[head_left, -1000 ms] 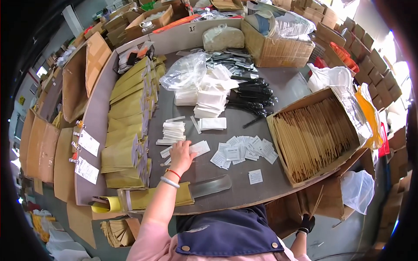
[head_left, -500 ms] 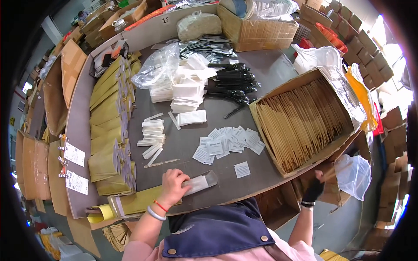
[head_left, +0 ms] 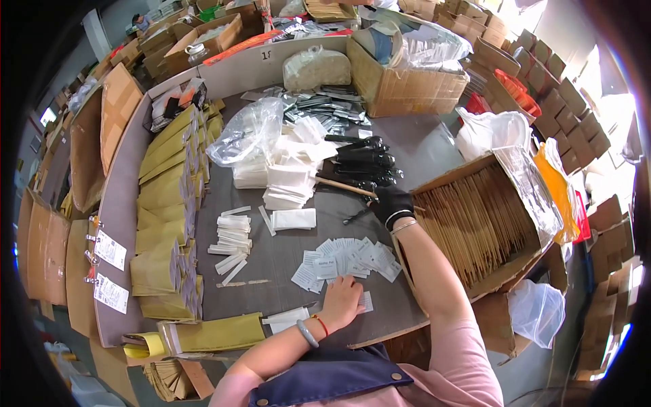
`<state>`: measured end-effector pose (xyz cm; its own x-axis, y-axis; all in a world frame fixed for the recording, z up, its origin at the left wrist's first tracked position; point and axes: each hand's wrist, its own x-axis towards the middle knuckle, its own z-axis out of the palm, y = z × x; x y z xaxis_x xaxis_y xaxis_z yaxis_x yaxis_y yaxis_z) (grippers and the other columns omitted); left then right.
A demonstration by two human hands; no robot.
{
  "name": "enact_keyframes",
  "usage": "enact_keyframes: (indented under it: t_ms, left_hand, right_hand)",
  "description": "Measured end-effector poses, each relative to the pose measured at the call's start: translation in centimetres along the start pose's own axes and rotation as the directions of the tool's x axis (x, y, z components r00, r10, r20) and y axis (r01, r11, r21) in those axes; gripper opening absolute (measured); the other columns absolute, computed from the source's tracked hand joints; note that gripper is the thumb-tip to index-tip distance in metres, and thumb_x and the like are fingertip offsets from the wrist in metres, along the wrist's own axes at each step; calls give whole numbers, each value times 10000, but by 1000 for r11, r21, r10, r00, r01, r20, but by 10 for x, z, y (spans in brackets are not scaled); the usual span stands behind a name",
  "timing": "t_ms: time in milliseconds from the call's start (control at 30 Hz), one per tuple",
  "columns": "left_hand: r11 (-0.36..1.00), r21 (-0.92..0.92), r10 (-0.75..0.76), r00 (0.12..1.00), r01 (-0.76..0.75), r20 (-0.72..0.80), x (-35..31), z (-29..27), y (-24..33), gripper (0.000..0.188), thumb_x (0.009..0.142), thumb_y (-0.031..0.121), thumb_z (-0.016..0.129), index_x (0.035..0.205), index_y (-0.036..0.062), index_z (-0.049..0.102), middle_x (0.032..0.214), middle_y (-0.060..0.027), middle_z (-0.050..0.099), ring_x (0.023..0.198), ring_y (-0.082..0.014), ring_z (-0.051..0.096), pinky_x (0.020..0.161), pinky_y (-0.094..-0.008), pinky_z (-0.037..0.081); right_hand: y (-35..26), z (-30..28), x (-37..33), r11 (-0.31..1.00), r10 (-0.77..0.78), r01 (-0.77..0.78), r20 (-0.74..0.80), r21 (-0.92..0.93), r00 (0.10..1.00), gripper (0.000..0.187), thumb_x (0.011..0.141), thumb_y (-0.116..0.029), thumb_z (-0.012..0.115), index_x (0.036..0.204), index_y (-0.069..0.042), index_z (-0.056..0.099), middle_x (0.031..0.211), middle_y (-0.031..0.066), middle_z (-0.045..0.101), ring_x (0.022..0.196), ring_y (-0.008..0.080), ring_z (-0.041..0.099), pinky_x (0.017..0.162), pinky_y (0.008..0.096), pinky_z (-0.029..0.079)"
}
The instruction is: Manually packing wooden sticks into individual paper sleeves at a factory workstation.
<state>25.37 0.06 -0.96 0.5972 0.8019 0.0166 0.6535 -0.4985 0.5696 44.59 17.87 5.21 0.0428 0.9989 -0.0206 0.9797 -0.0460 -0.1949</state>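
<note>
My left hand is at the front of the table, fingers bent and closed at the edge of a small printed card. White flat packets lie beside its wrist, partly covered by the forearm. My right hand, in a black fingerless glove, reaches forward and grips a thin tan strip, seen edge-on. The strip points left over a pile of black-handled pieces. A fan of printed cards lies between my hands. The right fingertips are partly hidden.
At right stands a carton packed with brown flat pieces on edge. Yellow padded envelopes line the left side; another yellow envelope lies at the front edge. White packets, narrow white strips and a clear bag occupy the middle.
My right hand has risen from beside the carton to the black pieces, now holding the tan strip. My left hand has moved right, from the white packet to the single card.
</note>
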Motion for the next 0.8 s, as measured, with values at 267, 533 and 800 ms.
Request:
enact_keyframes:
  t_ms: [267,533,800]
  left_hand:
    - [879,-457,-170,985,132,-43,-30,-45,-9,136,822,127,676,918,46,623,796,-119,658,743,-245,667,671,-355,518]
    - [958,28,-267,920,287,-288,-134,-78,-64,180,726,162,743,894,121,694,864,-55,642,831,-257,591,746,-387,473]
    - [956,236,-122,966,176,-227,-167,-66,-49,390,709,256,760,1070,159,651,1143,-3,560,1004,-250,516,829,-418,419]
  right_hand:
    - [-7,14,23,988,53,-28,163,-152,985,407,772,-384,728,1154,-257,670,1048,100,697,1014,272,667,823,429,537]
    - [-15,15,24,985,141,-115,219,-128,965,477,717,-451,747,1096,-164,702,1066,134,687,1004,290,663,850,411,525]
    - [6,-30,-29,993,-71,62,-96,-102,993,380,699,-369,737,1025,-177,700,951,114,676,939,324,637,802,426,516]
